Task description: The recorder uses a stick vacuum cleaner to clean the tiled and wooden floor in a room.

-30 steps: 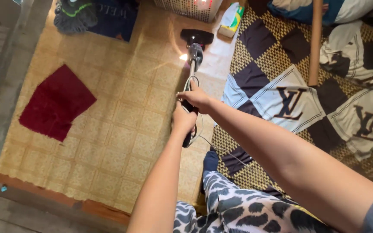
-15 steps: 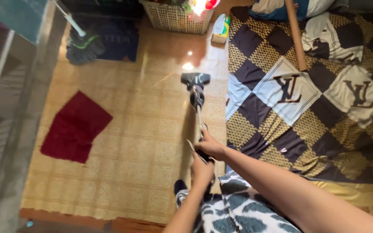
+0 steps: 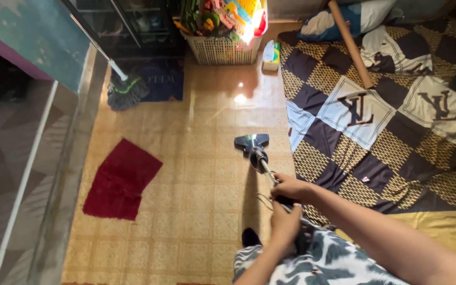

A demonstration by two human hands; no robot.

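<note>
Both my hands grip the handle of a slim stick vacuum cleaner (image 3: 259, 158). My right hand (image 3: 291, 188) holds the shaft higher up, my left hand (image 3: 285, 224) closes on the grip just behind it. The vacuum's dark floor head (image 3: 251, 141) rests on the yellow patterned vinyl floor (image 3: 196, 184), close to the left edge of a checkered brown, white and gold blanket (image 3: 376, 126). A thin cord loops off the handle below my right hand. My patterned trousers (image 3: 312, 261) show at the bottom.
A dark red cloth (image 3: 122, 179) lies on the floor at left. A mop (image 3: 125, 87) leans by a blue mat (image 3: 162, 79) near a glass door. A white basket (image 3: 222, 47), a small carton (image 3: 271, 55), a cardboard tube (image 3: 350, 45) and a pillow (image 3: 344, 21) sit at the back.
The vacuum head has been pulled back toward me along the blanket's edge. My view has tilted up, showing the basket, mop and glass door more fully.
</note>
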